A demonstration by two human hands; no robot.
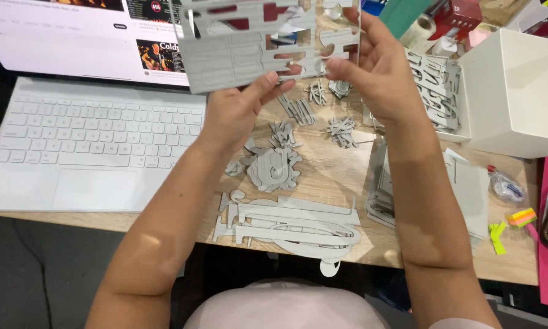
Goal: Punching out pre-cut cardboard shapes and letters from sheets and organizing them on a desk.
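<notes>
I hold a grey die-cut cardboard sheet (237, 52) with punched-out holes up above the wooden desk (335, 176). My left hand (237, 109) grips its lower edge with thumb and fingers. My right hand (371, 67) pinches its right edge, fingers raised along the side. Below on the desk lie loose grey cut-out pieces: a stack of small rounded parts (274, 167), long curved strips (292, 228) at the front edge, and small slivers (342, 131).
An open white laptop (91, 140) sits at the left, its screen lit. A white box (511, 91) stands at the right beside a heap of grey scraps (435, 85). More grey sheets (469, 195), a tape dispenser (506, 187) and coloured sticky tabs (520, 217) lie at right.
</notes>
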